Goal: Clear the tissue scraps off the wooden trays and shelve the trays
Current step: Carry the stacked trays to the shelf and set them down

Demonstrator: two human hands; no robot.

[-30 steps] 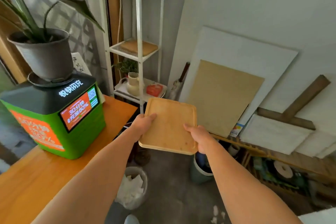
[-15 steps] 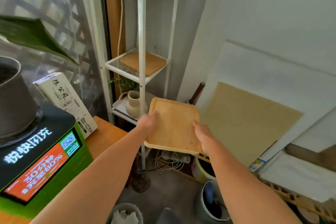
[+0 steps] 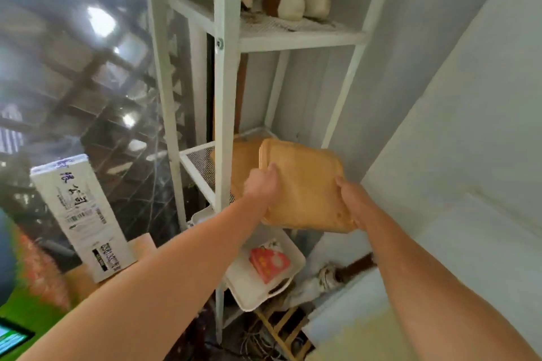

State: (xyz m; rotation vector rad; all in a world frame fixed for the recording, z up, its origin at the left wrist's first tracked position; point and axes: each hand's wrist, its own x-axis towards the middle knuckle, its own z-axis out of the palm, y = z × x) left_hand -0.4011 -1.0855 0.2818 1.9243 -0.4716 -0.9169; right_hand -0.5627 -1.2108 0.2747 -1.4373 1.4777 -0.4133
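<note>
I hold a light wooden tray [image 3: 305, 184] with both hands, tilted, its far end over the middle mesh shelf [image 3: 199, 164] of a white metal rack [image 3: 223, 97]. My left hand [image 3: 259, 184] grips its left edge and my right hand [image 3: 347, 199] grips its right near corner. A second wooden tray [image 3: 243, 164] lies on that shelf, partly hidden under the held one. No tissue scraps show on either tray.
The rack's front post stands just left of my left hand. A white plastic tray [image 3: 252, 287] with a red packet [image 3: 269, 264] sits on the lower shelf. A white carton [image 3: 79, 214] stands on the wooden table at left. Ornaments [image 3: 302, 3] fill the upper shelf.
I have moved closer to the rack and carried the tray up and forward, from in front of the lower shelf to the middle shelf, over the tray lying there.
</note>
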